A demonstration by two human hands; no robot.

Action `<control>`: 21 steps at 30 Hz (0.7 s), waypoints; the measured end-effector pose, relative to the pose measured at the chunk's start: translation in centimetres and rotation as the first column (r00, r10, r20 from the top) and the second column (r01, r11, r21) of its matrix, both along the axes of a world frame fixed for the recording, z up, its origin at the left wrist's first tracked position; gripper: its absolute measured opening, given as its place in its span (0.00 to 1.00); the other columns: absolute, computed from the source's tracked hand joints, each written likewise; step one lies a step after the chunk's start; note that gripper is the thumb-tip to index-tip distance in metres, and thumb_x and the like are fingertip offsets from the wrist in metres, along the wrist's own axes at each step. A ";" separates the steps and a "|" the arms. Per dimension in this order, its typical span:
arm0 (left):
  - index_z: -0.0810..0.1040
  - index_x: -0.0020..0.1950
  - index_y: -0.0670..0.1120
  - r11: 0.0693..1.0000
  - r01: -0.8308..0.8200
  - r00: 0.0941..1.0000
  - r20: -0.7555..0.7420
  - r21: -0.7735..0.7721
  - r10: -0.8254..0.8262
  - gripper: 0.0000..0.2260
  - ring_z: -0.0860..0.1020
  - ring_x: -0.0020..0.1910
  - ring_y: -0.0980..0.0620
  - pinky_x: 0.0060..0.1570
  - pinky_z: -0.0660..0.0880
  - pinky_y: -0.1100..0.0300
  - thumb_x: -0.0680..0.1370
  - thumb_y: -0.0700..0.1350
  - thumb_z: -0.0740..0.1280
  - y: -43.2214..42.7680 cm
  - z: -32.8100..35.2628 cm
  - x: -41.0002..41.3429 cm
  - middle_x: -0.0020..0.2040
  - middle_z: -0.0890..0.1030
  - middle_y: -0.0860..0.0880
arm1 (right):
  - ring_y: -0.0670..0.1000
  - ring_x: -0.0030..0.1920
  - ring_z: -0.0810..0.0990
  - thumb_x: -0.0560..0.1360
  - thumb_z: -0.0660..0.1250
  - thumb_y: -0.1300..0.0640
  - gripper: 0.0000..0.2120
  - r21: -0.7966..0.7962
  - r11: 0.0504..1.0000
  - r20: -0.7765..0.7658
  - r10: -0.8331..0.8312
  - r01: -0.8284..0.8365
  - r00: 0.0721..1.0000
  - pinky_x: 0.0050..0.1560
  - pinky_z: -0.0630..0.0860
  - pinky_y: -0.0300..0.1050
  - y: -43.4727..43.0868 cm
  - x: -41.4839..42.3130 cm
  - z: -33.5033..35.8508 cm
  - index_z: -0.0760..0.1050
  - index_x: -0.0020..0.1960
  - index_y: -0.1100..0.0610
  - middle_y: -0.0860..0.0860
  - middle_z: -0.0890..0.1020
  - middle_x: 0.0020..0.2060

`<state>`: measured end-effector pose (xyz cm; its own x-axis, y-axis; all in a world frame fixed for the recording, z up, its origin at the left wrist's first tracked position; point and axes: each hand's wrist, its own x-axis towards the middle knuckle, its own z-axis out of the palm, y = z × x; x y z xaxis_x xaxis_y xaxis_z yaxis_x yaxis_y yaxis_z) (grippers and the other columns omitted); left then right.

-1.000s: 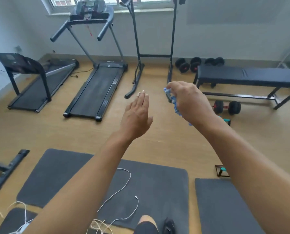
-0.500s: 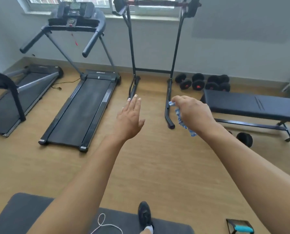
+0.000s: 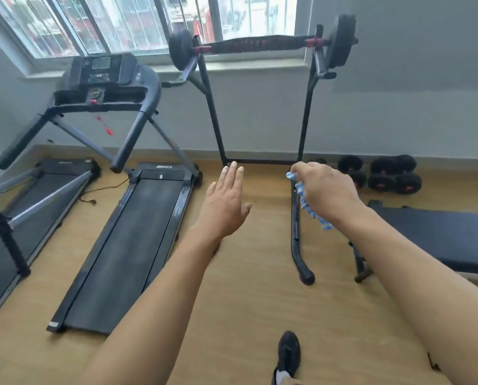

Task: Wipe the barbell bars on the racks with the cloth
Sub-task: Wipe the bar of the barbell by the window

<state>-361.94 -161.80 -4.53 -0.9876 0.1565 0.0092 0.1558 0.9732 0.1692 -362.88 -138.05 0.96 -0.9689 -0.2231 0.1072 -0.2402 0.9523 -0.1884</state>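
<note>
Approach step, by the look of it: no wiping begun. Bar (image 3: 256, 44) up on the rack (image 3: 306, 118) by the window, well apart from both hands. Right hand (image 3: 325, 190) bunched round the cloth (image 3: 307, 202), blue folds hanging below. Left hand (image 3: 226, 202) flat, fingers straight, holding nothing. Next, likely: closer to the rack, cloth lifted onto the bar.

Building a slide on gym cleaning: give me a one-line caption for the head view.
Right hand grips a blue cloth, left hand open, facing the racked barbell.
</note>
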 end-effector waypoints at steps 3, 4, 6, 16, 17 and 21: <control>0.42 0.86 0.44 1.000 -0.008 0.999 -0.039 -0.027 0.007 0.37 0.42 0.85 0.49 0.82 0.53 0.45 0.85 0.55 0.61 -0.7 1.1 -10.8 0.86 0.41 0.48 | 0.55 0.48 0.80 0.74 0.62 0.64 0.18 -0.049 0.999 -0.006 0.011 -0.012 1.000 0.45 0.80 0.54 -1.1 -11.1 0.5 0.73 0.60 0.49 0.48 0.79 0.50; 0.44 0.86 0.44 1.000 -0.008 0.998 -0.056 -0.026 0.007 0.37 0.43 0.85 0.49 0.82 0.53 0.46 0.85 0.55 0.61 -1.0 1.8 -13.9 0.86 0.43 0.48 | 0.55 0.46 0.80 0.75 0.61 0.64 0.17 -0.073 0.997 -0.029 0.027 -0.029 0.999 0.45 0.80 0.54 -1.7 -14.3 1.3 0.73 0.59 0.49 0.49 0.79 0.49; 0.45 0.86 0.44 0.999 -0.025 0.996 -0.083 -0.022 0.023 0.37 0.44 0.85 0.48 0.80 0.53 0.47 0.85 0.55 0.62 -2.0 2.9 -19.5 0.86 0.44 0.47 | 0.55 0.44 0.79 0.75 0.60 0.64 0.16 -0.074 0.996 -0.069 0.049 -0.054 0.996 0.42 0.78 0.50 -2.9 -20.2 2.7 0.73 0.59 0.50 0.49 0.79 0.48; 0.52 0.86 0.47 0.998 -0.058 0.989 -0.136 0.009 0.059 0.34 0.47 0.85 0.48 0.79 0.60 0.46 0.84 0.51 0.63 -9.5 0.0 -46.8 0.86 0.49 0.51 | 0.55 0.45 0.80 0.77 0.58 0.62 0.19 -0.207 0.970 -0.199 0.087 -0.129 0.976 0.42 0.79 0.54 -11.4 -47.2 2.1 0.74 0.63 0.47 0.47 0.81 0.50; 0.52 0.85 0.47 0.998 -0.059 0.989 -0.135 0.026 0.062 0.33 0.48 0.85 0.48 0.79 0.60 0.46 0.84 0.51 0.63 -10.5 -0.3 -49.7 0.86 0.49 0.51 | 0.56 0.46 0.80 0.77 0.58 0.62 0.18 -0.209 0.968 -0.211 0.093 -0.138 0.973 0.43 0.79 0.54 -12.6 -50.1 1.9 0.73 0.63 0.47 0.47 0.81 0.50; 0.53 0.85 0.46 0.996 -0.069 0.983 -0.166 0.057 0.078 0.33 0.50 0.85 0.48 0.80 0.60 0.46 0.84 0.50 0.63 -14.9 0.0 -61.2 0.86 0.52 0.49 | 0.57 0.49 0.81 0.81 0.58 0.62 0.16 -0.231 0.959 -0.204 0.116 -0.163 0.972 0.46 0.80 0.56 -16.9 -61.5 2.9 0.73 0.65 0.48 0.50 0.82 0.53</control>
<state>-423.10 -176.68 -4.57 -0.9802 0.0786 0.1820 0.1145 0.9738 0.1963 -424.42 -154.96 3.88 -0.8873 -0.2992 0.3510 -0.4207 0.8369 -0.3501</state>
